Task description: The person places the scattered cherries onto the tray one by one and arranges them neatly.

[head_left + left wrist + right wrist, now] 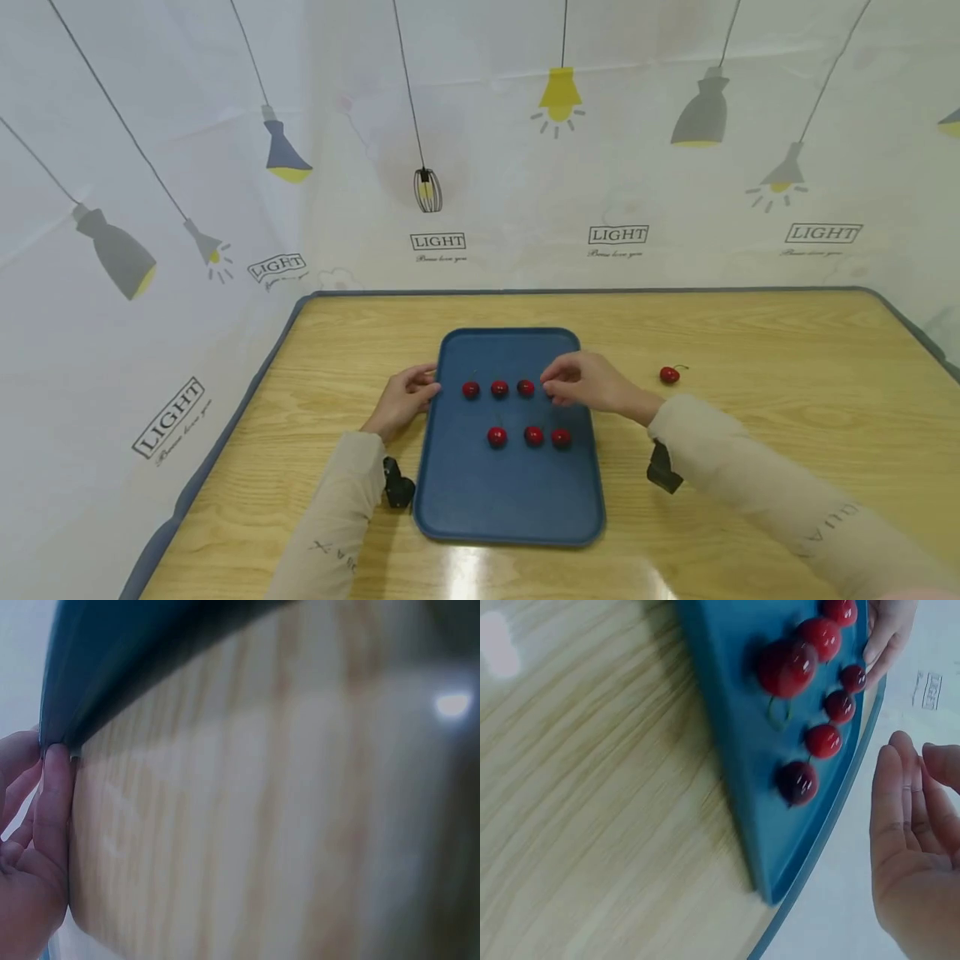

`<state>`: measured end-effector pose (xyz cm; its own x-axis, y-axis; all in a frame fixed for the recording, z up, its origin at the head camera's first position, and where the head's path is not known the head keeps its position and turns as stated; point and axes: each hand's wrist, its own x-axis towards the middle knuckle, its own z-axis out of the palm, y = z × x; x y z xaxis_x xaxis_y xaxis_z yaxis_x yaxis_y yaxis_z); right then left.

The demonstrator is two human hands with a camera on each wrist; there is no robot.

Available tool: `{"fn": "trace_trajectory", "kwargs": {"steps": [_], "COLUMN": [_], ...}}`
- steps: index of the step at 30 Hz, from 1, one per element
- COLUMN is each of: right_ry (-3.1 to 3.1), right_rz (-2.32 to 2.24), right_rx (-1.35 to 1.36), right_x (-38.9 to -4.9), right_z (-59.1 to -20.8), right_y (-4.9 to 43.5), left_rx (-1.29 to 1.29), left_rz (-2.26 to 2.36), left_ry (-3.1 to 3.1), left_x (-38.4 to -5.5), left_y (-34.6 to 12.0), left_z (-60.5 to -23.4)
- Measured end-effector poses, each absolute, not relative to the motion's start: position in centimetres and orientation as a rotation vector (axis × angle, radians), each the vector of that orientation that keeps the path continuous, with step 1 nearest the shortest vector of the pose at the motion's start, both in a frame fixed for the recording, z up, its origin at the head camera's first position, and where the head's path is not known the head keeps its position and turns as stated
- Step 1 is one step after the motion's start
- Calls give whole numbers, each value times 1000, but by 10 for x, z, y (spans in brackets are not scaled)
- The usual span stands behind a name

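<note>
A blue tray (510,500) lies on the table. My left hand (405,402) rests at its left edge, with thumb and fingertips touching the rim; the left wrist view shows these fingers (56,802) fairly straight. Over the tray's right side hovers my right hand (592,383), thumb near the fingertips, nothing visible in it. Nearest to it is a dark red cherry (796,782), hidden behind the hand in the head view. It ends a far row with other cherries (499,388). Three cherries, including one at the middle (533,436), form a nearer row.
One more cherry (670,375) with a stem lies on the wooden table (787,392), right of the tray. A white curtain (525,192) printed with lamps stands behind the table's far edge and along its left side.
</note>
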<state>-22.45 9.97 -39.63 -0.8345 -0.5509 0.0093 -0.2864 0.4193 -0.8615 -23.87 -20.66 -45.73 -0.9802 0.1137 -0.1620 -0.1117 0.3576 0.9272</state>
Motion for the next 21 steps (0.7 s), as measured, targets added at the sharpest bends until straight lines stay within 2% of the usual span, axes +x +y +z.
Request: {"fn": "trace_trajectory", "kwargs": {"steps": [21], "right_ry": [2569], "right_rz": [-1354], "right_rx": [-386], "right_x": [-228], "right_z": [-405], "right_y": [198], "left_rx": [12], "left_rz": [1691], "left_ry": [2409], "left_x": [-240], "left_y": [-206], "left_z": [-458]}}
